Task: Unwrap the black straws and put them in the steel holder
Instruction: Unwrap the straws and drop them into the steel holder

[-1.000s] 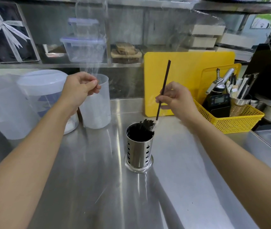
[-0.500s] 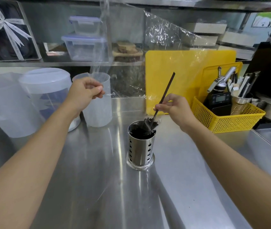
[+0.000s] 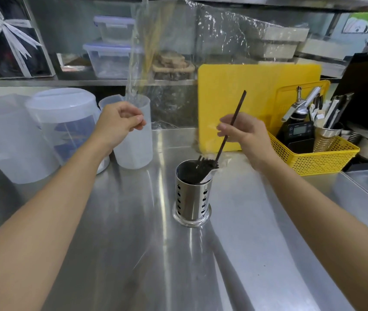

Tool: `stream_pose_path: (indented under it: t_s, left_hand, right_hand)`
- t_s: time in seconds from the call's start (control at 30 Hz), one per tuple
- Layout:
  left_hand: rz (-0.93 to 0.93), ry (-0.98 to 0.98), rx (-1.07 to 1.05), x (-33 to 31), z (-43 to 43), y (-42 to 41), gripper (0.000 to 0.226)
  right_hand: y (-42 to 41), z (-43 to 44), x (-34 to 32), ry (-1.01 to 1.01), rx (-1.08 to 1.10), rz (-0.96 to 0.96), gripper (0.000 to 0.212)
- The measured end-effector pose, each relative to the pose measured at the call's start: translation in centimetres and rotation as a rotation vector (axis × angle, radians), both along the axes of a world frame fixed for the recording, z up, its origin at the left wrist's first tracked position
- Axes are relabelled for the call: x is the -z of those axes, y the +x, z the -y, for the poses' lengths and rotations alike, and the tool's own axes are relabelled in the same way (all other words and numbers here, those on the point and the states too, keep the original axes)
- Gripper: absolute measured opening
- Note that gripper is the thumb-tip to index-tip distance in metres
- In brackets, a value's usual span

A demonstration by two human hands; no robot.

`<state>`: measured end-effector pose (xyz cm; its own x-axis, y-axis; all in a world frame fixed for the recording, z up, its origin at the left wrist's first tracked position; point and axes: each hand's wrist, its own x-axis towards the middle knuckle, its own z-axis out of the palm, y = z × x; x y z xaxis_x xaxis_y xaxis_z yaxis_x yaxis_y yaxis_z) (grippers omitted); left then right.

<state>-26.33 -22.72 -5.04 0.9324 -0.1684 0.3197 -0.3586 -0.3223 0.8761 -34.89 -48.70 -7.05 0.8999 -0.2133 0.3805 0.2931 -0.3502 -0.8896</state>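
A perforated steel holder (image 3: 192,199) stands upright mid-counter with several black straws (image 3: 205,163) bunched inside, their tips at its far rim. My right hand (image 3: 244,134) pinches one black straw (image 3: 234,122) that slants up to the right, its lower end resting among the others in the holder. My left hand (image 3: 119,122) is raised to the left and grips the clear plastic wrapper (image 3: 201,41), which billows up and across the back of the scene.
Behind the holder a yellow cutting board (image 3: 257,90) leans on the wall. A yellow basket (image 3: 313,158) with a scale and utensils sits at right. A translucent measuring jug (image 3: 133,144) and white lidded tubs (image 3: 62,122) stand at left on the steel counter (image 3: 156,254).
My right hand has lifted slightly and the held straw leans further right, still dipping into the holder. My left hand stays raised; the wrapper has spread wider overhead.
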Motion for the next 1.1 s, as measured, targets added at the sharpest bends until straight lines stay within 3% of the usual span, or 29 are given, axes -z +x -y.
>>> stream_pose_path:
  t_s: [0.2, 0.33, 0.5, 0.67, 0.87, 1.03, 1.1]
  left_hand:
    - [0.009, 0.002, 0.013, -0.2, -0.4, 0.5, 0.014]
    - [-0.017, 0.009, 0.013, 0.5, -0.6, 0.7, 0.010]
    - [-0.030, -0.015, 0.008, 1.1, -0.9, 1.0, 0.014]
    - [-0.066, 0.039, 0.040, 1.1, -1.2, 1.2, 0.012]
    - [-0.018, 0.072, 0.072, 2.1, -0.3, 1.0, 0.015]
    - [0.005, 0.090, 0.044, 2.4, -0.3, 1.4, 0.009]
    - [0.012, 0.077, 0.037, 2.4, -0.4, 1.6, 0.014]
  right_hand:
    - [0.1, -0.7, 0.0, -0.012, 0.010, -0.013, 0.001]
    - [0.5, -0.6, 0.2, 0.003, 0.063, -0.082, 0.016]
    - [0.6, -0.6, 0.8, 0.037, 0.021, -0.115, 0.006]
    - [0.9, -0.8, 1.3, -0.063, -0.007, -0.169, 0.007]
    - [1.4, -0.8, 2.1, -0.150, 0.001, -0.344, 0.031]
    - [1.1, -0.5, 1.2, 0.010, 0.051, -0.128, 0.010]
    - [0.9, -0.1, 0.8, 0.073, 0.076, -0.031, 0.012]
